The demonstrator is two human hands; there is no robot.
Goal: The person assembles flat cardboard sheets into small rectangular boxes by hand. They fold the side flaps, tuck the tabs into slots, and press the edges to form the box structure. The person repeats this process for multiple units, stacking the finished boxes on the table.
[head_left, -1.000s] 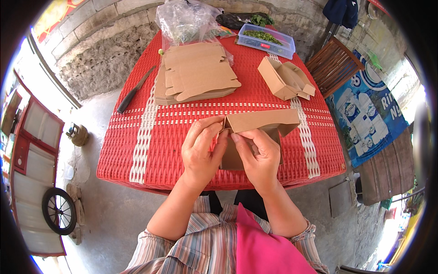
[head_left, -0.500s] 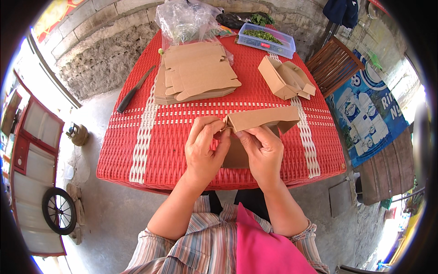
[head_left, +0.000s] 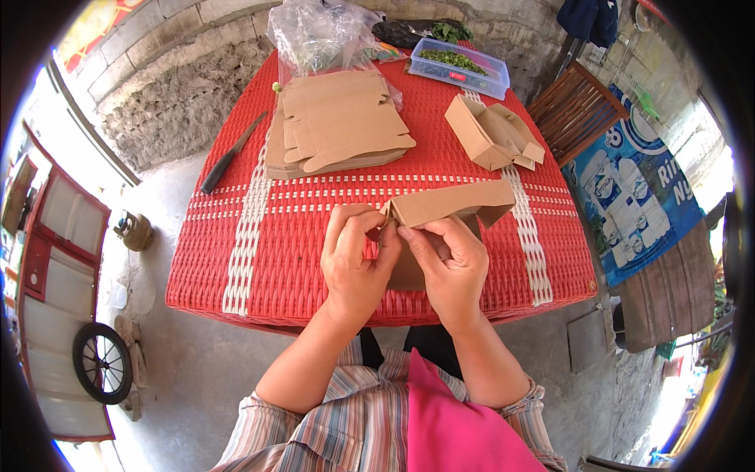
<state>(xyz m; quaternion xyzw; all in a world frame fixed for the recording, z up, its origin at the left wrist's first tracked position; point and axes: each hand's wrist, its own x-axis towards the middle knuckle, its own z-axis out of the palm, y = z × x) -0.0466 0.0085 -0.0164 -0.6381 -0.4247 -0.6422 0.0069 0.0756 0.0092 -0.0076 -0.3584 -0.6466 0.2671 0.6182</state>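
A partly folded brown cardboard box [head_left: 452, 202] is held up over the near part of the red table, its long wall raised and its right end bent round. My left hand [head_left: 354, 256] pinches the box's left corner between thumb and fingers. Close beside it, my right hand [head_left: 448, 259] grips the same corner area, thumb and fingertips pressed on the card. The small flaps between my fingertips are mostly hidden. Farther back lies a stack of flat, die-cut cardboard blanks [head_left: 342, 122]. A folded cardboard box [head_left: 494, 134] with its lid open stands to the right of the stack.
On the red woven table [head_left: 314, 228], a black-handled knife [head_left: 230, 157] lies at the left. At the back are a clear plastic bag [head_left: 318, 39] and a clear tub [head_left: 460, 69] of chopped greens. A wooden chair [head_left: 578, 110] stands beyond the right edge.
My fingers have shifted slightly at the box's left corner, my right fingertips moving a little left. The box has tilted and shifted only slightly; everything else stays in place.
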